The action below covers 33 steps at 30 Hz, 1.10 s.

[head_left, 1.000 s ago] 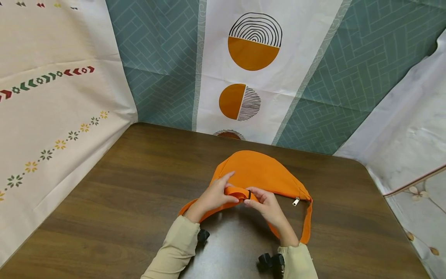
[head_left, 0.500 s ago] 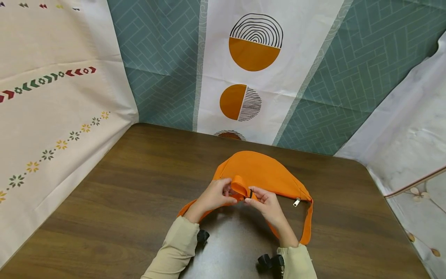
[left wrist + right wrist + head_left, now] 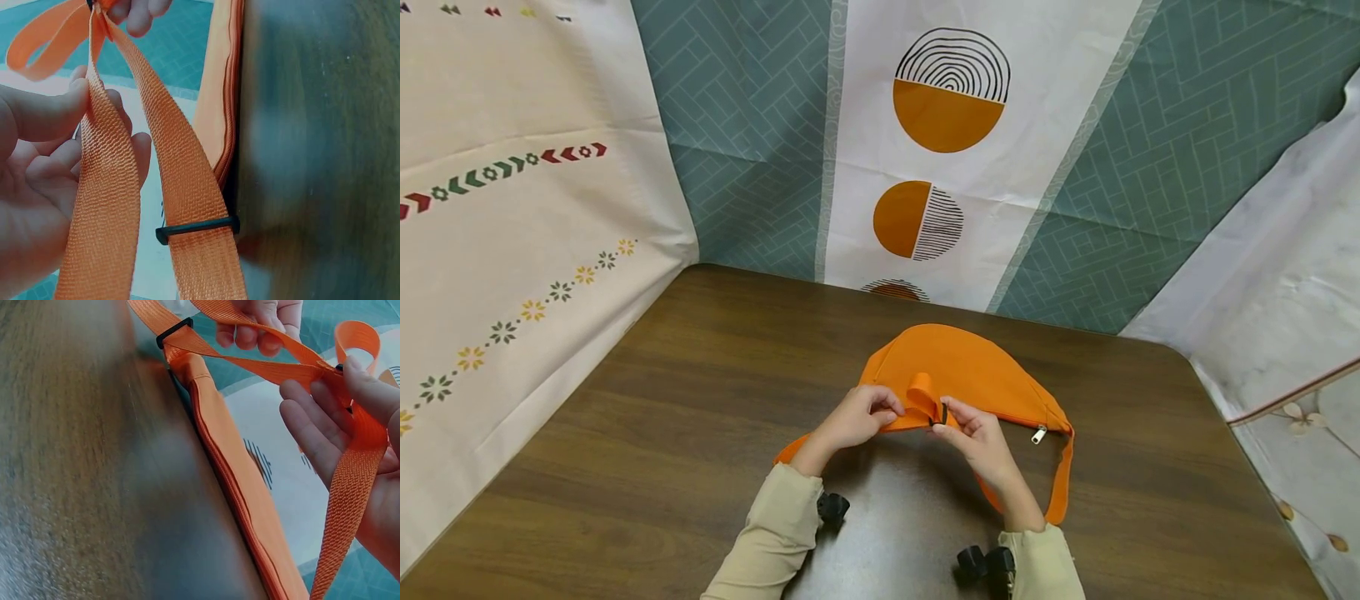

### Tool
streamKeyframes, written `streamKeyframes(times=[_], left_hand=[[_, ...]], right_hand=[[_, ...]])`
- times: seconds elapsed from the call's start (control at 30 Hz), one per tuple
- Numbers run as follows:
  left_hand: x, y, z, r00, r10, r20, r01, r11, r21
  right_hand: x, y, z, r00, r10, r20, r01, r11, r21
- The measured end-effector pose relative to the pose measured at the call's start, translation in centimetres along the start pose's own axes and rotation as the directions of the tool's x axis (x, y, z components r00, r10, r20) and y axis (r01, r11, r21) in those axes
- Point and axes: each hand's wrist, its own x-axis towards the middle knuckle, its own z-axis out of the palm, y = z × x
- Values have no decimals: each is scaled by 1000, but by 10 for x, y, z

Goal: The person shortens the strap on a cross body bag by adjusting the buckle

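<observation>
An orange waist bag (image 3: 958,362) lies on the table, its zip edge towards me. My left hand (image 3: 852,417) pinches its webbing strap (image 3: 106,187) between thumb and fingers. At the strap's black buckle (image 3: 943,413), my right hand (image 3: 981,440) holds the webbing between thumb and fingers. A small strap loop (image 3: 921,388) stands up between the hands, beside the buckle. Farther along the strap, close to one end of the bag, sits a black slider (image 3: 197,230). My right fingers (image 3: 306,415) partly hide how the webbing runs through the buckle.
The brown wooden table (image 3: 662,417) spreads around the bag. A metal zip pull (image 3: 1038,435) hangs at the bag's right end, where more strap (image 3: 1060,483) curves towards me. Patterned cloth (image 3: 752,167) hangs behind the table, with more cloth along both sides.
My left hand has let its fingers off the loop and shifted slightly left, now pinching the strap lower down. The loop has risen and narrowed. My right hand stays at the buckle.
</observation>
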Motion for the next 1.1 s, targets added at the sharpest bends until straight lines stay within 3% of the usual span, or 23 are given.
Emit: streamKeyframes(times=[0.17, 0.4, 0.77, 0.9, 1.1], left_hand=[[-1, 0, -3, 999, -39, -1, 39, 999, -24], [-4, -12, -16, 999, -37, 22, 38, 999, -39], [-18, -24, -42, 985, -165, -40, 165, 986, -14], [-18, -24, -43, 988, -146, -44, 148, 988, 52], [-17, -22, -37, 996, -78, 33, 75, 994, 77]], right_hand=[[-1, -1, -3, 999, -7, 36, 8, 1000, -30], [-4, -2, -6, 999, -1, 40, 5, 995, -102], [-8, -2, -18, 997, 71, -2, -71, 995, -75], [-7, -3, -17, 995, 102, -18, -102, 995, -10], [-6, -4, -12, 998, 67, -11, -65, 989, 135]])
